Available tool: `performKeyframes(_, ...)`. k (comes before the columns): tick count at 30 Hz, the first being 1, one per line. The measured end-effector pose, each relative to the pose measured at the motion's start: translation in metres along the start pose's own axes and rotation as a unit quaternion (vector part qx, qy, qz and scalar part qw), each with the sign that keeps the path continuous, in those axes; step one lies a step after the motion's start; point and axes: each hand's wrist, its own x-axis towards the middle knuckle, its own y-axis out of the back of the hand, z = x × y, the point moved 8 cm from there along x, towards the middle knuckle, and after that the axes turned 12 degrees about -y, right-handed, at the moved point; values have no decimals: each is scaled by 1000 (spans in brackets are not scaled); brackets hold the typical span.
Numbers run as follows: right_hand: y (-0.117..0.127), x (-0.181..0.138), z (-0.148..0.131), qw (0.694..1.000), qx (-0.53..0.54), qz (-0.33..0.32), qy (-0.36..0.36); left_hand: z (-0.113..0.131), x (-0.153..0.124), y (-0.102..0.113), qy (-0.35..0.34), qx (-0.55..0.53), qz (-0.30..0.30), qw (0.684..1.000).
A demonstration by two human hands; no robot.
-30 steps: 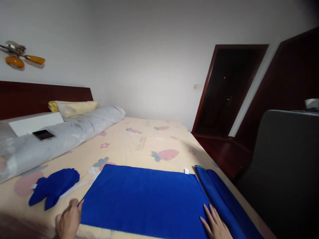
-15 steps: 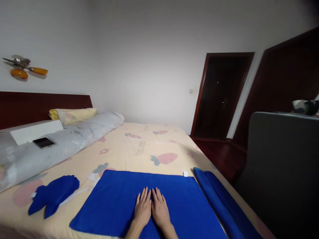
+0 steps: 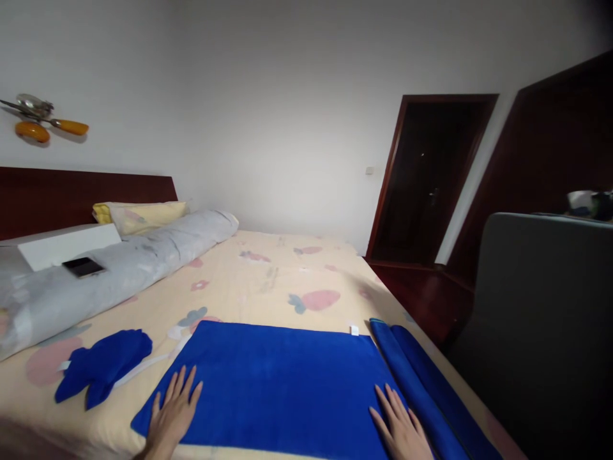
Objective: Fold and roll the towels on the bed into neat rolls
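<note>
A blue towel (image 3: 287, 383) lies spread flat on the bed, with a small white tag on its far edge. My left hand (image 3: 175, 404) rests palm down on the towel's left edge, fingers apart and holding nothing. On the towel's right edge lies my right hand (image 3: 398, 421), also flat with fingers spread. Just beyond that hand are two rolled blue towels (image 3: 421, 390), side by side. Left of the spread towel sits a crumpled, knotted blue cloth (image 3: 108, 364) with a white tag.
The bed (image 3: 268, 281) has a cream sheet with a pink fruit print. A long grey bedding roll (image 3: 158, 255) lies at the left, bearing a phone (image 3: 83, 266) and a white box (image 3: 69, 245). A dark chair back (image 3: 541, 306) stands at the right, beside the bed.
My hands have slid apart from the towel's middle, the left one to its left edge and the right one to its right edge. The towel looks smooth and stays in place.
</note>
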Motion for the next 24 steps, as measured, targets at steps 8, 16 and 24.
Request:
performKeyframes(8,12,18,-4,995,7,90,-52,3,8,13,137,27,53,989)
performKeyframes(16,-17,33,-232,971,148,-134,135,233,16,-28,-251,-7,-58,966)
performKeyframes(24,-33,83,-263,973,93,-160,135,235,84,-36,-262,-16,-84,961)
